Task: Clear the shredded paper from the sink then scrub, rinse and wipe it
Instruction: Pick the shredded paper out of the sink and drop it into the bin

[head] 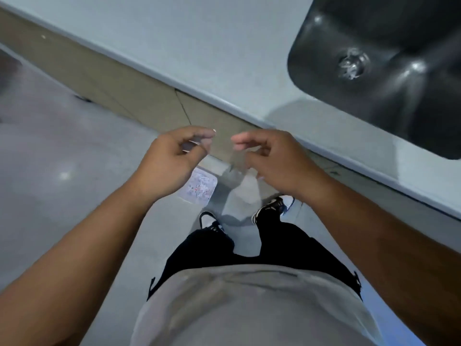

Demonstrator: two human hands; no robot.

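Note:
The dark sink (411,101) is set in the pale countertop at the upper right. A small clump of shredded paper (352,64) lies on its drain. Both my hands hang in front of the counter's edge, above a bin (199,186) on the floor that holds shredded paper. My left hand (172,161) has its thumb and fingers curled together, with a few thin white shreds between them. My right hand (269,158) is close beside it with its fingers loosely curled; I see nothing in it. The view is blurred by motion.
The countertop (199,46) runs diagonally from upper left to lower right, with beige cabinet fronts (129,88) beneath. A grey floor (62,158) spreads to the left. My feet in dark shoes (270,208) stand beside the bin.

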